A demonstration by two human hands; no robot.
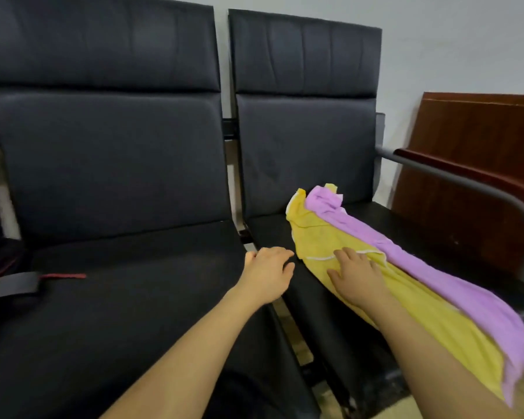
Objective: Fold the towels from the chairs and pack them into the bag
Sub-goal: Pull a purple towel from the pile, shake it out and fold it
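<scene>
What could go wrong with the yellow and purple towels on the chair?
The purple towel lies on the yellow towel, so pulling the yellow one with the right hand could drag both along. Both towels hang over the right chair's front edge and might slip to the floor. The left hand holds no towel yet, so one-handed lifting may bunch the cloth.

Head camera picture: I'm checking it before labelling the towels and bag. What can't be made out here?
- Bag: cut off by the left edge; only a dark strap and red cord show, so whether it is open is unknown.
- Yellow towel: partly under the purple towel and right hand.
- Both towels' near ends: blurred at the lower right.
- Left hand: fingertips hidden past the seat edge.
</scene>
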